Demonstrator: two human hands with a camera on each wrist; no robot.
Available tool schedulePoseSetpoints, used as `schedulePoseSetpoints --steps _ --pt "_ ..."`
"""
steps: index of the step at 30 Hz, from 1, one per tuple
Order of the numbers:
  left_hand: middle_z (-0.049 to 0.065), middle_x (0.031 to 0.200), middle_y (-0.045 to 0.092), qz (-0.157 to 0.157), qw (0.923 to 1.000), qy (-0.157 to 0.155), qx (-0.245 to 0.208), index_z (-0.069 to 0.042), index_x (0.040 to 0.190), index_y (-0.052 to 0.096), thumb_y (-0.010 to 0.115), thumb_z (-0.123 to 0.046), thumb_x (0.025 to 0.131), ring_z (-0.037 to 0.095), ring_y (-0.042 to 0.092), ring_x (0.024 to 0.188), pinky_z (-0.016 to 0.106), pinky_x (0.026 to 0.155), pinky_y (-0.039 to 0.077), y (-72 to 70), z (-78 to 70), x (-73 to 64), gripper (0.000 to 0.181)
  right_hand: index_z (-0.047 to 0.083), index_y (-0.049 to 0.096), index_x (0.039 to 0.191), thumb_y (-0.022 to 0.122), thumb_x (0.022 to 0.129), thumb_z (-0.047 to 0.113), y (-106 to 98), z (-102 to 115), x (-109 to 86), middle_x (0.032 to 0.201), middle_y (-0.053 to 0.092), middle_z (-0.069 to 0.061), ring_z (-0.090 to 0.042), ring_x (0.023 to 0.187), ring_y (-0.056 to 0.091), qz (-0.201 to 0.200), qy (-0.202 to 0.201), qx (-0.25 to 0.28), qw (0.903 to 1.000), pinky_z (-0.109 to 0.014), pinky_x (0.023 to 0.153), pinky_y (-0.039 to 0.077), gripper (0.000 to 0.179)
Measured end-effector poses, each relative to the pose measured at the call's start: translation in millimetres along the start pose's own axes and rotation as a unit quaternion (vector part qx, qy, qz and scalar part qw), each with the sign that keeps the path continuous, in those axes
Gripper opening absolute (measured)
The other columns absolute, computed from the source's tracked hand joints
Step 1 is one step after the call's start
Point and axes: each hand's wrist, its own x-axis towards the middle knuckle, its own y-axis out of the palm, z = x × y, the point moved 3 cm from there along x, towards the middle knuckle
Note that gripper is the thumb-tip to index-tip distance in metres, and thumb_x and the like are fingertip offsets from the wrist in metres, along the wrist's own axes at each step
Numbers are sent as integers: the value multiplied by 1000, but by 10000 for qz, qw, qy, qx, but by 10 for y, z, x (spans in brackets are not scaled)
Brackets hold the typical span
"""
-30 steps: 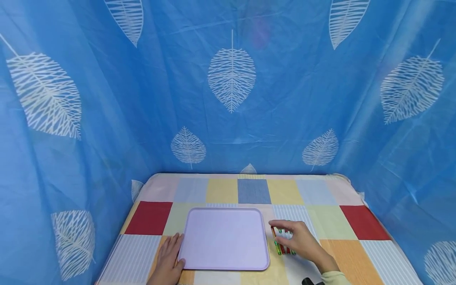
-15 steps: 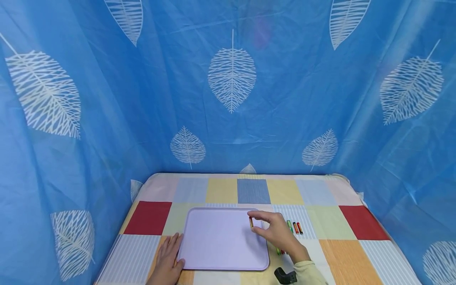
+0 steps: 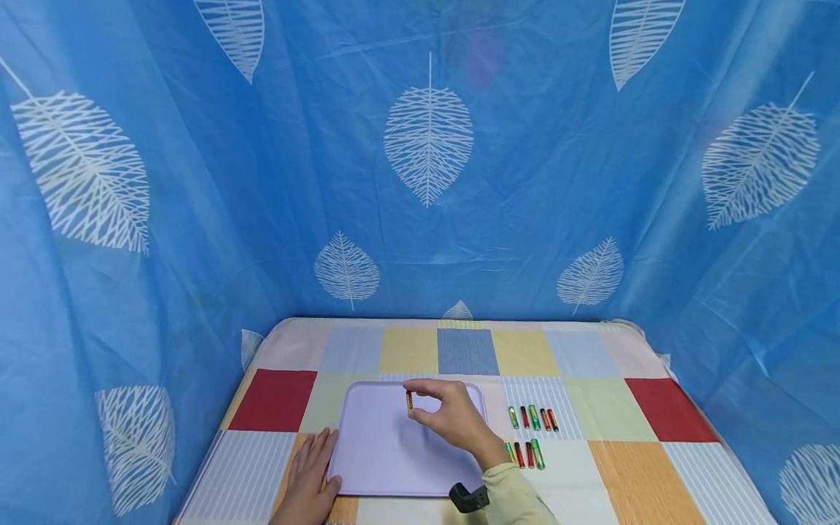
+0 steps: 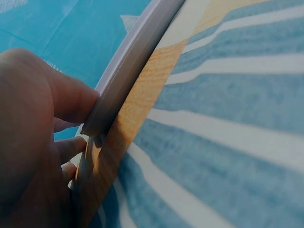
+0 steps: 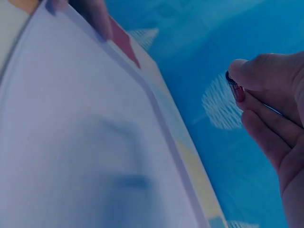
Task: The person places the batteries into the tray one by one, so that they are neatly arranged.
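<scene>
My right hand [image 3: 457, 421] pinches a small battery [image 3: 410, 402] upright between thumb and fingertips, above the lavender tray [image 3: 374, 452]. In the right wrist view the battery [image 5: 237, 90] shows a dark end and a red end, apart from the tray surface. Resting at the tray's front left corner is my left hand [image 3: 307, 477], its fingers fairly straight on the cloth along the left side. The left wrist view has its thumb [image 4: 76, 102] touching the tray rim [image 4: 126, 71]. No batteries are visible on the tray; my right hand and forearm cover part of it.
Right of the tray lie two rows of batteries, including a green battery [image 3: 534, 417] in the back row and another green battery [image 3: 538, 453] in the front row; others are red or orange. A patchwork cloth [image 3: 630, 474] covers the table. Blue leaf-print curtains [image 3: 512, 182] surround it.
My right hand has picked the battery up from the right of the tray and carried it left over the tray. The left hand stays in place.
</scene>
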Motion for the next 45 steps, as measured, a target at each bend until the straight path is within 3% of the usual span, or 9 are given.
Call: schedulePoseSetpoints --steps 10,18,25,33,37,40,42,44,45 --pt "34 174 31 11 9999 -128 114 4 164 42 68 1 93 58 8 163 78 129 0 12 10 13 76 8 77 135 86 91 3 610 93 169 132 80 -4 -24 119 78 232 -234 347 9989 -34 106 62 45" --pt "35 173 32 4 9999 -111 75 5 163 44 69 1 92 59 9 162 79 128 0 10 -2 11 76 2 77 132 86 89 0 1017 75 218 129 81 -6 -14 119 77 308 -327 182 9988 -26 104 62 44" --pt "37 171 33 -102 9999 37 -50 6 162 45 70 0 91 62 10 160 81 126 0 15 -3 2 76 2 79 129 87 87 0 1240 48 286 125 82 -8 -15 115 78 196 -343 -18 9992 -27 101 63 43" --pt "41 164 37 -520 9964 649 -162 6 160 45 68 -1 91 63 15 155 61 134 -12 91 84 -25 74 3 80 126 88 85 3 1395 48 290 119 84 -4 -6 112 76 287 -370 -475 9978 -22 100 61 41" --pt "40 162 41 -705 9943 793 75 6 159 47 68 -1 89 60 19 154 26 131 -19 114 116 -29 73 5 81 125 89 85 6 1438 53 277 115 84 -1 -3 107 75 345 -325 -717 9963 -20 97 61 41" --pt "39 161 44 -806 9929 851 208 6 156 50 70 0 88 60 23 152 29 133 -14 111 108 -39 72 8 81 125 90 85 8 1467 65 276 112 84 1 0 102 73 368 -321 -914 9946 -19 94 60 41" --pt "40 161 44 -794 9923 915 252 7 156 50 69 0 87 62 23 151 44 136 -8 101 99 -41 72 9 82 125 91 86 10 1489 74 274 112 84 3 1 101 72 400 -326 -1056 9931 -19 93 60 40" --pt "40 161 44 -770 9929 870 255 7 156 50 69 0 87 61 23 151 44 137 -8 93 91 -39 72 11 82 126 91 87 13 1510 88 271 113 84 4 1 102 72 407 -354 -1214 9911 -18 93 60 40" --pt "40 162 43 -734 9938 804 205 8 156 50 69 0 87 60 22 151 34 135 -12 92 91 -35 72 11 82 126 91 87 14 1518 94 268 114 84 4 1 103 72 413 -362 -1286 9902 -18 94 60 40"
